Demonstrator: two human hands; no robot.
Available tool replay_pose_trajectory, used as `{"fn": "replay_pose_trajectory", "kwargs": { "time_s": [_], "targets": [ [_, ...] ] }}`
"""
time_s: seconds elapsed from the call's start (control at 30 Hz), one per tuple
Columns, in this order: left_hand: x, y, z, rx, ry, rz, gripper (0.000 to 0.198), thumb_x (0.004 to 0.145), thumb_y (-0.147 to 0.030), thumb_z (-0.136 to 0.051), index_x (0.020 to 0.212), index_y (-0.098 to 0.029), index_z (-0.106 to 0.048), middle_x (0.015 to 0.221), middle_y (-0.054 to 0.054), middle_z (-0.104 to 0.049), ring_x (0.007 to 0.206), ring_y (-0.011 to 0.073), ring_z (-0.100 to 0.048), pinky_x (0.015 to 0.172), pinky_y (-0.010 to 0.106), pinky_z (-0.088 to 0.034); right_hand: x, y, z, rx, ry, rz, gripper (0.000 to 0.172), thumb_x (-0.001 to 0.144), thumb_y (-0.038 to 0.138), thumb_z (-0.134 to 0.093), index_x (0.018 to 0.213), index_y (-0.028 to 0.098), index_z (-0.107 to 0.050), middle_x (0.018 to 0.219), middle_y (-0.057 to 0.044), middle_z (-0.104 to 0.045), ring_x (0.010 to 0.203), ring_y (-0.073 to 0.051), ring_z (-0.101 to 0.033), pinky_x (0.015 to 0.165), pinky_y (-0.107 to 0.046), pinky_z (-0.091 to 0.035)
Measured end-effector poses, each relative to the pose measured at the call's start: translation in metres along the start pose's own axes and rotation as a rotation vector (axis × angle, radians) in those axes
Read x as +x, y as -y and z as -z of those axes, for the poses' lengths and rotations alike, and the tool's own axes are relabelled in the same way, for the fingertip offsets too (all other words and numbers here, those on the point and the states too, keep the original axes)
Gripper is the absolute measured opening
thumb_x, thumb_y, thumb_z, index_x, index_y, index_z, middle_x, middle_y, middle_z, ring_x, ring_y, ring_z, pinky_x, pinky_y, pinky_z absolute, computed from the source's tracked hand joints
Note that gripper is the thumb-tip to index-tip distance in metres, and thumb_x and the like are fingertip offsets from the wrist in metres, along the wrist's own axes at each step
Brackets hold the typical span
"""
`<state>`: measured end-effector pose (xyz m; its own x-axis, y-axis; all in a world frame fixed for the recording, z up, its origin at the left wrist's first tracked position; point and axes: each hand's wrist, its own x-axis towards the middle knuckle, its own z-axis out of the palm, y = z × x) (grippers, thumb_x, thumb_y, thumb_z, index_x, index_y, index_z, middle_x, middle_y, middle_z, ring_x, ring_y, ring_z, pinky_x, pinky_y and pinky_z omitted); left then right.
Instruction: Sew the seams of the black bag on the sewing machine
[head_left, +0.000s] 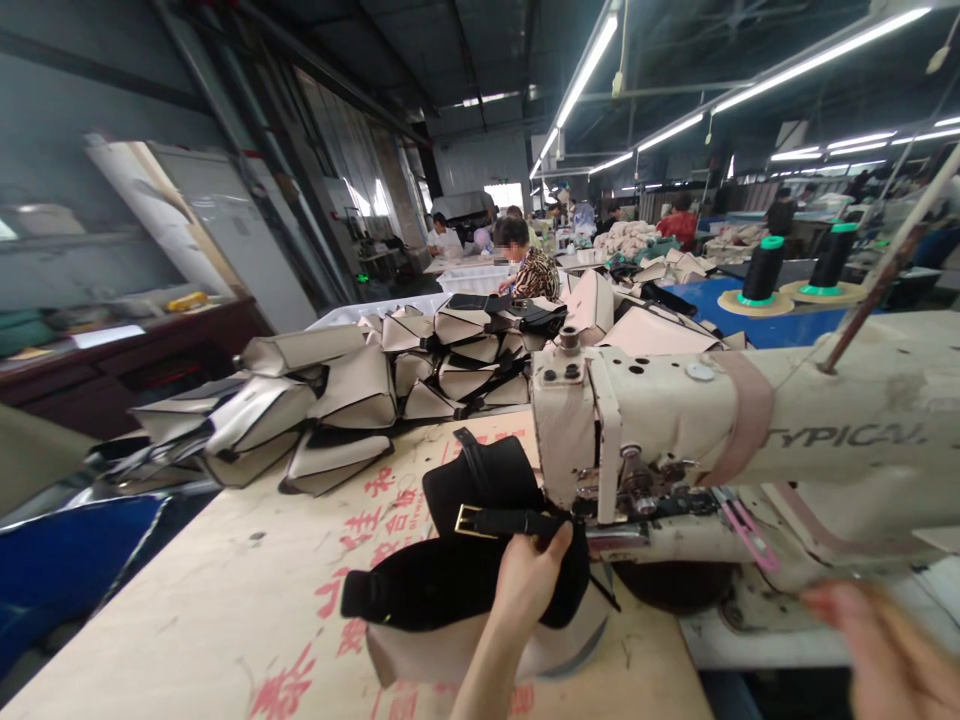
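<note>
My left hand [529, 580] is closed on a black strap [502, 522] with a gold buckle [466, 520] at its end. The strap belongs to a black and beige bag [427, 590], which lies on the board beside the sewing machine [574, 420]. Part of the bag sits close to the machine's needle area, where the contact is hidden. My right hand [885, 640] is at the lower right, in front of the machine's base and away from the bag. Motion smears its fingers. A pink-handled tool [754, 535] rests against the machine's arm.
Several beige and black bags [352, 385] are heaped behind the plywood board [247, 560]. Two black thread cones [763, 272] stand on a blue surface [720, 300] behind the machine. A person in a patterned top [536, 272] sits beyond the heap.
</note>
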<state>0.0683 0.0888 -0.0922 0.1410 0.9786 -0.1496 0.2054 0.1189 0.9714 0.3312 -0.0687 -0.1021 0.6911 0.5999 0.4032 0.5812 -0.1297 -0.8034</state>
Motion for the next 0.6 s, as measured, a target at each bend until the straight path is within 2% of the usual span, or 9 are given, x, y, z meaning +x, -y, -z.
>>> {"fn": "replay_pose_trajectory", "kwargs": {
  "time_s": [0.03, 0.07, 0.1, 0.17, 0.23, 0.3, 0.37, 0.6],
  "targets": [
    [0.000, -0.001, -0.001, 0.012, -0.010, 0.000, 0.031, 0.071, -0.039, -0.064, 0.088, -0.014, -0.067, 0.090, 0.010, -0.070, 0.091, 0.0272, -0.062, 0.075, 0.030, -0.048, -0.016, 0.024, -0.022, 0.137, 0.236, -0.038, 0.037, 0.078, 0.054, -0.054, 0.074, 0.019, -0.065, 0.067, -0.004, -0.061, 0.060, -0.017, -0.057, 0.054, -0.022, -0.042],
    [-0.001, -0.002, -0.001, 0.022, -0.016, 0.003, 0.030, 0.071, -0.039, -0.064, 0.086, -0.014, -0.067, 0.089, 0.010, -0.071, 0.089, 0.0271, -0.063, 0.075, 0.030, -0.048, -0.031, 0.047, -0.045, 0.261, 0.504, -0.078, 0.040, 0.081, 0.055, -0.048, 0.071, 0.019, -0.063, 0.060, -0.002, -0.055, 0.055, -0.015, -0.052, 0.050, -0.022, -0.038],
    [-0.001, -0.003, -0.001, 0.030, -0.019, 0.007, 0.029, 0.071, -0.039, -0.064, 0.084, -0.014, -0.067, 0.087, 0.010, -0.071, 0.088, 0.0271, -0.063, 0.074, 0.030, -0.048, -0.043, 0.066, -0.067, 0.354, 0.663, -0.137, 0.042, 0.083, 0.055, -0.045, 0.069, 0.018, -0.060, 0.055, 0.000, -0.048, 0.050, -0.012, -0.045, 0.047, -0.021, -0.033],
    [-0.001, -0.005, -0.001, 0.043, -0.019, 0.018, 0.028, 0.070, -0.040, -0.065, 0.080, -0.014, -0.067, 0.085, 0.010, -0.071, 0.086, 0.0269, -0.063, 0.072, 0.029, -0.048, -0.058, 0.092, -0.106, 0.535, 0.805, -0.266, 0.041, 0.084, 0.052, -0.046, 0.065, 0.017, -0.053, 0.052, 0.004, -0.039, 0.049, -0.010, -0.035, 0.045, -0.020, -0.026],
    [-0.002, -0.005, 0.000, 0.048, -0.004, 0.019, 0.027, 0.069, -0.039, -0.065, 0.079, -0.014, -0.067, 0.085, 0.010, -0.071, 0.087, 0.0267, -0.063, 0.072, 0.029, -0.048, -0.064, 0.102, -0.132, 0.679, 0.774, -0.421, 0.039, 0.079, 0.051, -0.054, 0.060, 0.017, -0.047, 0.050, 0.005, -0.034, 0.048, -0.008, -0.030, 0.044, -0.020, -0.021],
    [-0.001, -0.004, 0.000, 0.039, 0.018, 0.010, 0.027, 0.071, -0.038, -0.064, 0.082, -0.014, -0.067, 0.087, 0.009, -0.071, 0.088, 0.0262, -0.063, 0.072, 0.028, -0.048, -0.066, 0.103, -0.145, 0.769, 0.671, -0.548, 0.038, 0.073, 0.049, -0.060, 0.059, 0.017, -0.046, 0.049, 0.006, -0.032, 0.048, -0.008, -0.028, 0.043, -0.020, -0.019],
    [0.001, -0.005, 0.000, 0.020, 0.036, 0.005, 0.027, 0.072, -0.035, -0.062, 0.087, -0.013, -0.067, 0.089, 0.009, -0.070, 0.088, 0.0253, -0.063, 0.073, 0.028, -0.048, -0.065, 0.101, -0.150, 0.805, 0.586, -0.629, 0.036, 0.070, 0.049, -0.062, 0.058, 0.017, -0.048, 0.047, 0.006, -0.033, 0.045, -0.008, -0.028, 0.041, -0.020, -0.020],
    [0.018, -0.015, -0.001, 0.037, 0.023, 0.005, 0.024, 0.071, -0.030, -0.062, 0.087, -0.013, -0.068, 0.091, 0.008, -0.070, 0.087, 0.0249, -0.063, 0.071, 0.028, -0.047, -0.058, 0.114, -0.165, 0.835, 0.464, -0.780, 0.043, 0.063, 0.055, -0.062, 0.051, 0.019, -0.041, 0.040, 0.006, -0.037, 0.033, -0.006, -0.028, 0.032, -0.020, -0.018]
  ]
}}
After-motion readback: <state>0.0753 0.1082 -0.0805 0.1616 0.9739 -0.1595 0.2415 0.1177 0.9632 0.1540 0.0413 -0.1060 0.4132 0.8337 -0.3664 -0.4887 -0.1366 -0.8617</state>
